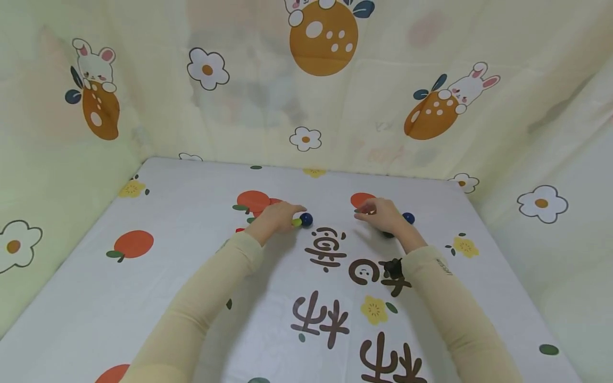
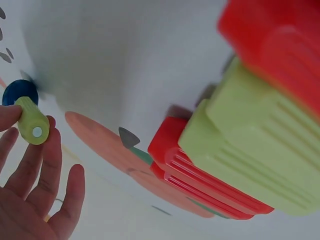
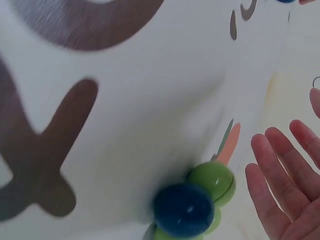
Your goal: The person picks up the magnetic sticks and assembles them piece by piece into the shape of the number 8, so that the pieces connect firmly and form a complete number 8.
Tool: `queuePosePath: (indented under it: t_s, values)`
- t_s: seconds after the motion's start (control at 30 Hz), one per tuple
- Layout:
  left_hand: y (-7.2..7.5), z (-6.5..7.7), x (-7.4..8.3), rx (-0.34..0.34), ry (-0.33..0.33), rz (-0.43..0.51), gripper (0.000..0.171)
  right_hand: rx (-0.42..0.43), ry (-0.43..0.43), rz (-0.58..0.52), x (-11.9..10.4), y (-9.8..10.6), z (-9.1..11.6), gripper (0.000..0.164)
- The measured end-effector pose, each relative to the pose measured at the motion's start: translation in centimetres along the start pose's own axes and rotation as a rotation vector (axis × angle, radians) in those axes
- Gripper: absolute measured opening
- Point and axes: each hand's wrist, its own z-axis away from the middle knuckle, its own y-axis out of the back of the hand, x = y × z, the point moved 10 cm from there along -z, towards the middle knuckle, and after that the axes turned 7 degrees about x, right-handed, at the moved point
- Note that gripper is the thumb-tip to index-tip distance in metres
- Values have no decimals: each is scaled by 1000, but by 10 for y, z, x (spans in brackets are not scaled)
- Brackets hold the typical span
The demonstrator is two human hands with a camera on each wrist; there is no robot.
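Note:
My left hand (image 1: 279, 215) pinches a short yellow-green rod (image 2: 31, 117) between thumb and fingers. A pale round disc shows on the rod's near end. At its other end, a dark blue ball (image 1: 306, 219) sits against it, low over the tablecloth. The right hand (image 1: 380, 213) hovers to the right of that ball with loosely bent fingers and nothing between them. Close to this hand, a blue ball (image 3: 183, 210) and a glossy green ball (image 3: 210, 180) lie together on the cloth, partly covered by the hand in the head view.
Ribbed red pieces (image 2: 200, 185) and yellow-green pieces (image 2: 260, 135) lie grouped beside the left wrist, mostly hidden by the arm in the head view. The white tablecloth (image 1: 191, 276) carries printed fruit, flowers and brown characters. A patterned curtain (image 1: 249, 111) hangs behind the table.

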Motion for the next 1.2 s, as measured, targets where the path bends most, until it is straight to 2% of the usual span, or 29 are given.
queuePosePath:
  t_s: [0.2,0.43,0.53,0.77,1.03,1.2]
  values:
    - [-2,3,-7,-7,1,-6,60,12,-9,-14,8,6,4,32]
    - [-3,7,-16,-30,28,-29,51,5,-50,-22,17,11,8,32]
    - [-2,8,-14,-33,24,-5,48,-5,-73,4,21,11,9,33]
    - [6,0,-8,25,-19,17,40,-38,-133,16,33,9,9,34]
    - [11,-8,-4,83,-45,21,31,-28,-123,72,44,10,7,33]
    - [11,-12,-2,85,-57,17,25,-28,-120,89,45,8,7,32]
